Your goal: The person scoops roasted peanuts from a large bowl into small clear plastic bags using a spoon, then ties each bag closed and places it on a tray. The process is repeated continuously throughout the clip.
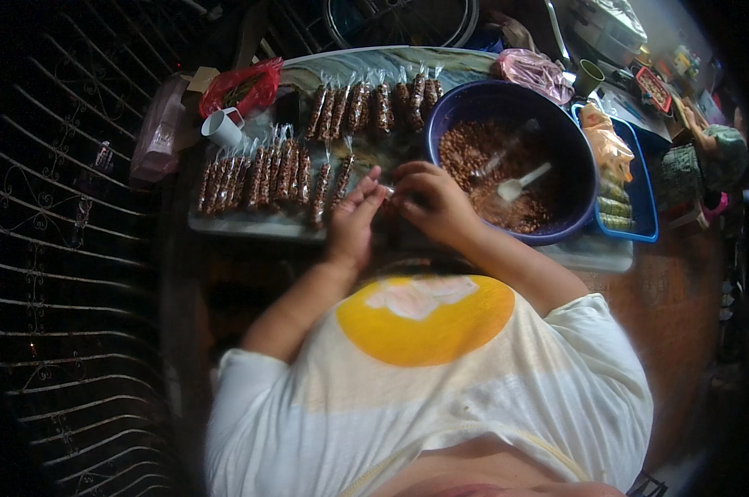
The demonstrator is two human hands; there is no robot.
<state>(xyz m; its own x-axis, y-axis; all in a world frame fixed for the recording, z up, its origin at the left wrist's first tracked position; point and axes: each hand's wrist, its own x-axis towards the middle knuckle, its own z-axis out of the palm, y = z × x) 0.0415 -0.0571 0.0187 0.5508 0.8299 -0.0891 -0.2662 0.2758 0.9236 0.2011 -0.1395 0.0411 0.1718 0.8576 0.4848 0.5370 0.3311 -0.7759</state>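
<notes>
My left hand point(354, 217) and my right hand point(435, 200) meet over the table's front edge. Pinched between their fingers is a bit of clear plastic bag point(388, 191); the fingers and shadow hide the rest of it. Left of my hands lie slim clear bags packed with brown peanuts point(320, 196), several in a front row. Another row of filled peanut bags point(383, 109) lies farther back. A large dark-blue basin point(582, 202) stands right of my right hand. Loose brown peanuts point(473, 146) cover part of its bottom, with a white spoon point(523, 181) and some clear plastic among them.
A white mug point(223, 127) and a red plastic bag point(242, 90) are at the table's left. Beyond the basin sits a pink plastic bag point(536, 74). A blue tray point(644, 211) at right holds leaf-wrapped rolls point(614, 205) and an orange bag point(604, 140). Metal grillwork point(70, 267) stands at left.
</notes>
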